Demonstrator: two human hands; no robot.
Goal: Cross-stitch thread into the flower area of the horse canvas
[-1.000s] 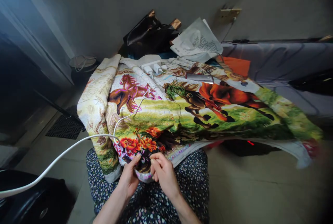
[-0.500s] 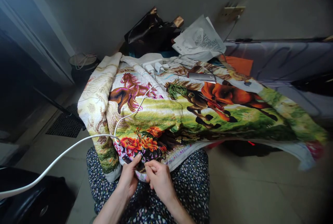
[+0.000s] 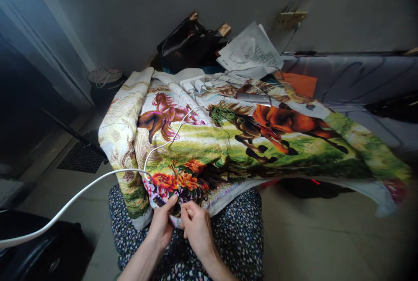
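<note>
A large cross-stitch cloth (image 3: 209,141) with horses, green grass and orange flowers lies spread from a low table down onto my lap. My left hand (image 3: 162,223) grips the cloth's near edge, thumb on top by the flowers. My right hand (image 3: 195,225) sits right beside it, fingers pinched together against the same edge; any needle or thread in them is too small to see. A tangle of green thread (image 3: 220,113) rests on the cloth's middle.
A white cable (image 3: 81,191) runs from the lower left across the cloth to white chargers (image 3: 194,85). A grey flat device (image 3: 253,97), a black bag (image 3: 187,48) and white printed paper (image 3: 250,52) lie at the back. Grey bedding (image 3: 359,76) is at right.
My right hand has slid a little left and down along the cloth's edge, closer to my left hand. The left hand has kept its grip.
</note>
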